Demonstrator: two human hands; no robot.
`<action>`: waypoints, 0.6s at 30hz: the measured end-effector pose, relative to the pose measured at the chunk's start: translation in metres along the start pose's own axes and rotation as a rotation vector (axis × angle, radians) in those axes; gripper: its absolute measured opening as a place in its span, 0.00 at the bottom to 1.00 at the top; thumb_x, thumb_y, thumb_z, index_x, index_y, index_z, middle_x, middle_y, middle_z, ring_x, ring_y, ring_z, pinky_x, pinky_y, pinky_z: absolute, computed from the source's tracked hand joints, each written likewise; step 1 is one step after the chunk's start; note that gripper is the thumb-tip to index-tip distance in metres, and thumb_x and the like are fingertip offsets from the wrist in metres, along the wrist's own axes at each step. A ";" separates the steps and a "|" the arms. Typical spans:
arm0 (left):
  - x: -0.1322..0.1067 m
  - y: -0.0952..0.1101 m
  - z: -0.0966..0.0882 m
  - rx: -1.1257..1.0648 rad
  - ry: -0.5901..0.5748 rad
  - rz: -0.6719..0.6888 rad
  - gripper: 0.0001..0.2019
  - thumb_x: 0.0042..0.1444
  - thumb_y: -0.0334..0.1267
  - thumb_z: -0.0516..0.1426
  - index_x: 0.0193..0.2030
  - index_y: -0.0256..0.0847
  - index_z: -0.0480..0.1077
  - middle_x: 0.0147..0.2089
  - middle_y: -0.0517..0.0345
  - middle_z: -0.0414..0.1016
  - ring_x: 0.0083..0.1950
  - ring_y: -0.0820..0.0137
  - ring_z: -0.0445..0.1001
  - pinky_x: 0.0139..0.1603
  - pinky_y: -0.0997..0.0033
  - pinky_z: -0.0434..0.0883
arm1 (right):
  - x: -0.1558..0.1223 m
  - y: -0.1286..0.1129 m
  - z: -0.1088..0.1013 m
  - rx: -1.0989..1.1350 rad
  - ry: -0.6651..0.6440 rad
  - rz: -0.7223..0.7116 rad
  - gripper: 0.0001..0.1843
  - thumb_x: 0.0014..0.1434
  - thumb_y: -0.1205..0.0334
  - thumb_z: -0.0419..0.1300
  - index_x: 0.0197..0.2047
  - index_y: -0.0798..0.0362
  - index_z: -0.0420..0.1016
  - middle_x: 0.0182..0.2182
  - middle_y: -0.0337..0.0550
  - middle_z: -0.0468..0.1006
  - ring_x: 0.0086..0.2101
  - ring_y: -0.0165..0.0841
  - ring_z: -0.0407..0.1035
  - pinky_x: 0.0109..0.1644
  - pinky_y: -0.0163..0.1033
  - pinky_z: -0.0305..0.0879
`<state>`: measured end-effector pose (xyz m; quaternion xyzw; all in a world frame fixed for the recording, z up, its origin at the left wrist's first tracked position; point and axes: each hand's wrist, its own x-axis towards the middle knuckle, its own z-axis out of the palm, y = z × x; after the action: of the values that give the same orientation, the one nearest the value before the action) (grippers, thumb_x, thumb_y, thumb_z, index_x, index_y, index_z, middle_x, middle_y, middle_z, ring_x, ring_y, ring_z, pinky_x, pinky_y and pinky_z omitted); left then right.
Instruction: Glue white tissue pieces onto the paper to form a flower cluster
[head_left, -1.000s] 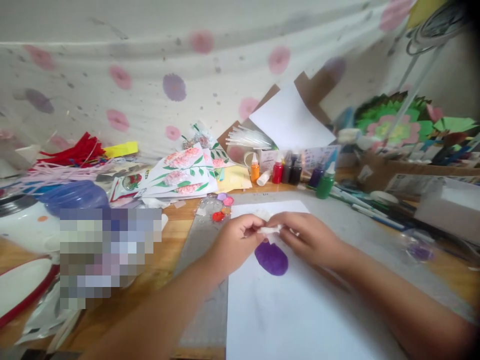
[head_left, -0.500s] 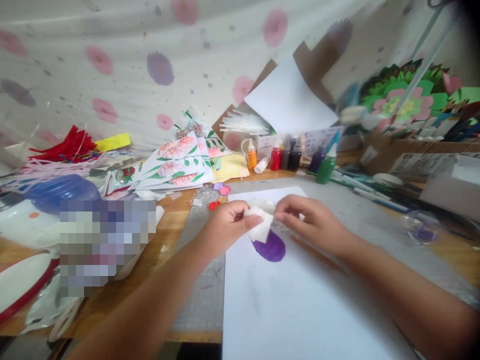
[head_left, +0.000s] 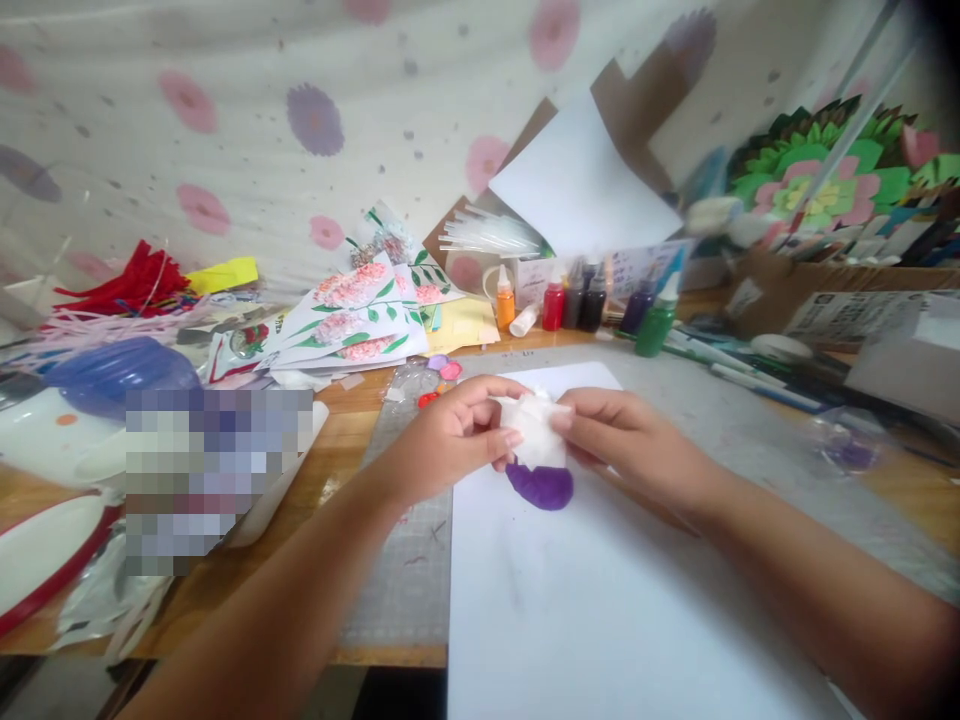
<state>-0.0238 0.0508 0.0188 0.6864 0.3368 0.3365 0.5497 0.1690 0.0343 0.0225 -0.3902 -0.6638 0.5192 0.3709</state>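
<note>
Between my two hands is a small piece of soft white tissue (head_left: 537,432), pinched at both sides. My left hand (head_left: 457,430) grips its left edge with thumb and fingers. On the opposite edge, the thumb and forefinger of my right hand (head_left: 611,425) are closed. Just below the tissue a purple oval (head_left: 541,488) shows on a large white sheet of paper (head_left: 585,620); the tissue covers its upper part. Whether the oval is paint or a cut piece I cannot tell.
Dropper bottles of paint, such as a green bottle (head_left: 657,322) and a red bottle (head_left: 553,304), stand behind the sheet. A grey cutting mat (head_left: 397,590) lies under it. Flower pictures (head_left: 345,320) and a blue bowl (head_left: 124,375) are at left, a cardboard box (head_left: 795,300) at right.
My right hand has moved in and taken hold of the tissue's right edge. The tissue is now spread wider between both hands and covers more of the purple oval.
</note>
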 end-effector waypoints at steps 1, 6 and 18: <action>-0.001 0.000 0.000 0.012 0.002 0.008 0.17 0.52 0.34 0.55 0.49 0.42 0.60 0.29 0.62 0.66 0.29 0.76 0.67 0.31 0.74 0.68 | 0.000 0.000 0.000 0.012 0.011 0.004 0.16 0.56 0.56 0.51 0.21 0.56 0.63 0.18 0.34 0.60 0.20 0.22 0.53 0.23 0.31 0.49; -0.002 0.001 0.007 0.095 0.062 0.079 0.18 0.52 0.33 0.55 0.50 0.45 0.59 0.29 0.64 0.65 0.31 0.77 0.66 0.32 0.76 0.66 | 0.002 0.002 0.000 0.057 0.049 0.042 0.17 0.54 0.56 0.52 0.19 0.56 0.62 0.15 0.33 0.58 0.18 0.21 0.51 0.21 0.31 0.46; 0.003 -0.001 0.006 0.024 0.131 0.084 0.10 0.50 0.33 0.56 0.41 0.40 0.66 0.28 0.64 0.63 0.29 0.78 0.66 0.33 0.74 0.71 | 0.020 0.023 -0.066 -0.791 0.326 0.216 0.14 0.51 0.56 0.50 0.18 0.53 0.62 0.17 0.37 0.67 0.19 0.26 0.59 0.23 0.33 0.51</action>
<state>-0.0171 0.0502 0.0167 0.6830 0.3469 0.3993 0.5037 0.2229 0.0821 0.0144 -0.6461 -0.6997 0.1924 0.2367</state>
